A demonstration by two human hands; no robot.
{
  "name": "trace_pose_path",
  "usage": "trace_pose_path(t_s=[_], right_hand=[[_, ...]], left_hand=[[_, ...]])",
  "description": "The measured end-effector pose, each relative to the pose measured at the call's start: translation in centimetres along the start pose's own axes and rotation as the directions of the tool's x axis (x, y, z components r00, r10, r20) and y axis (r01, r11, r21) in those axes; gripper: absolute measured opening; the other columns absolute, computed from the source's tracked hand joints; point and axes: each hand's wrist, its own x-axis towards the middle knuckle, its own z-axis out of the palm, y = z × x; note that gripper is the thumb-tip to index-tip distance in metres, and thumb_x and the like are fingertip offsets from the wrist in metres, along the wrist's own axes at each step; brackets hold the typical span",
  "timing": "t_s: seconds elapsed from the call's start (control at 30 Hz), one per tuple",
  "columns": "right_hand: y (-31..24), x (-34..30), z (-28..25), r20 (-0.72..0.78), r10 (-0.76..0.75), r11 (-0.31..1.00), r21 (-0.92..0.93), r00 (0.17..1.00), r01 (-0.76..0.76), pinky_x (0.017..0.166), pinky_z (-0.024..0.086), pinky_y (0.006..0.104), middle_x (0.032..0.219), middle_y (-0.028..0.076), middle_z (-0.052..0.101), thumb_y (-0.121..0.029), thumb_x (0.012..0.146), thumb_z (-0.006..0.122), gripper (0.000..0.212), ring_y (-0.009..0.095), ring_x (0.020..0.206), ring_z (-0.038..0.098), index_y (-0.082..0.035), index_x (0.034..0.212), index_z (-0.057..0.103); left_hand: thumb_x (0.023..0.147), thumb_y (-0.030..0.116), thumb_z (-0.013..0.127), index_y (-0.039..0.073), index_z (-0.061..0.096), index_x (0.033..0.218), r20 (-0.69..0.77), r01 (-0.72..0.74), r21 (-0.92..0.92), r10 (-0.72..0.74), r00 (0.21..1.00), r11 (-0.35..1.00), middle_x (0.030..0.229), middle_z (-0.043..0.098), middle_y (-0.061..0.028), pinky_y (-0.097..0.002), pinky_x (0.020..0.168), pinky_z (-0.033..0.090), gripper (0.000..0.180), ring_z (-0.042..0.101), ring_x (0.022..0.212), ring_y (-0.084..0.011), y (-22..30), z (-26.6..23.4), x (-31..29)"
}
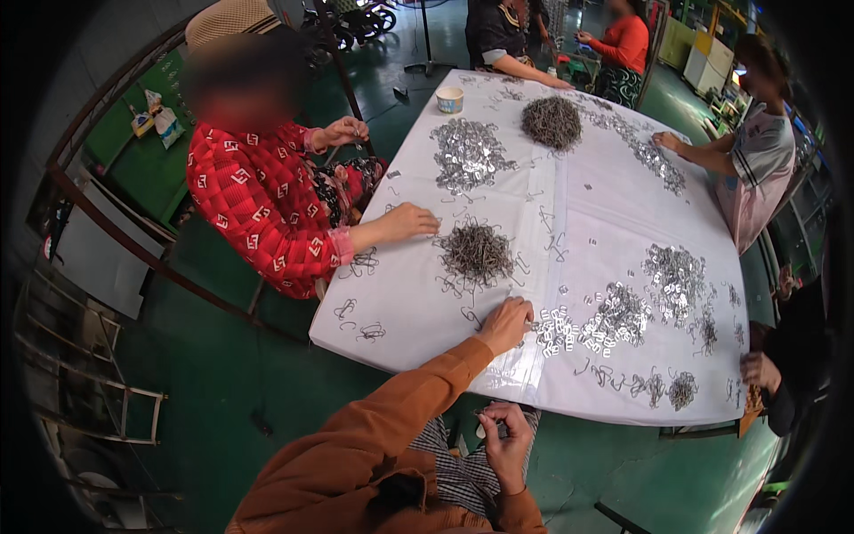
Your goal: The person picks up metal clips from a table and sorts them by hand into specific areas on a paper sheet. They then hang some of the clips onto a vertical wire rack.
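Note:
My left hand [507, 326] rests on the white-covered table [427, 334], fingers bent together and tips partly hidden. It lies beside a scatter of flat, shiny metal clips [556, 332], and whatever it may hold does not show. Low over my lap, just off the table's near edge, my right hand [507, 449] is closed in a pinch on a small metal piece [483, 416], too small to name exactly. A heap of dark wire hooks [478, 253] lies beyond my left hand. To the right is another pile of shiny clips [618, 313].
A person in a red patterned top [267, 205] sits at the left, one hand near the hook heap. Others work at the far and right edges. Farther off are a large hook heap [551, 123], a clip pile [467, 154] and a paper tub [450, 100].

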Motion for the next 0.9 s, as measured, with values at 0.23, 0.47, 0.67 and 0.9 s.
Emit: trace_pose_path(t_s=[0.23, 0.47, 0.67, 0.9], right_hand=[[-0.6, 0.9, -0.5, 0.001, -0.015, 0.999, -0.041, 1.000, 0.015, 0.074, 0.049, 0.0293, 0.083, 0.012, 0.064, 0.006, 0.078, 0.069, 0.009, 0.021, 0.079, 0.063, 0.002, 0.081, 0.061], [-1.4, 1.3, 0.3, -0.008, -0.067, 0.997, -0.034, 0.998, 0.067, 0.073, 0.049, 0.0303, 0.083, 0.012, 0.064, 0.007, 0.078, 0.067, 0.009, 0.023, 0.077, 0.063, 0.002, 0.082, 0.060], [-1.9, 1.2, 0.8, 0.037, -0.120, 0.987, -0.104, 0.992, 0.123, 0.080, 0.052, 0.0359, 0.082, 0.014, 0.062, 0.008, 0.078, 0.065, 0.009, 0.028, 0.078, 0.063, 0.001, 0.082, 0.060], [-1.0, 0.5, 2.7, 0.038, -0.137, 0.985, -0.097, 0.990, 0.140, 0.088, 0.054, 0.0393, 0.083, 0.012, 0.060, 0.012, 0.077, 0.065, 0.013, 0.026, 0.079, 0.063, 0.002, 0.084, 0.061]], left_hand=[[0.082, 0.004, 0.070, 0.001, 0.068, 0.096, 0.105, 0.154, -0.489, -0.117, 0.988, 0.858, 0.094, 0.069, -0.0061, -0.0262, 0.070, 0.055, 0.014, 0.066, 0.082, -0.0113, 4.8, -6.2, -7.3], [0.086, 0.001, 0.066, -0.004, 0.067, 0.100, 0.197, 0.313, -0.627, -0.243, 0.950, 0.713, 0.095, 0.069, -0.0085, -0.0255, 0.076, 0.056, 0.015, 0.065, 0.088, -0.0116, 7.2, -10.8, -15.0], [0.086, -0.003, 0.065, -0.006, 0.066, 0.102, 0.129, 0.269, -0.631, -0.243, 0.961, 0.727, 0.099, 0.068, -0.0095, -0.0264, 0.083, 0.055, 0.016, 0.064, 0.094, -0.0132, 7.7, -11.4, -16.4], [0.083, -0.010, 0.065, -0.004, 0.068, 0.095, 0.023, 0.219, -0.573, -0.253, 0.967, 0.789, 0.096, 0.066, -0.0099, -0.0255, 0.083, 0.055, 0.014, 0.066, 0.090, -0.0145, 7.4, -11.5, -17.8]])
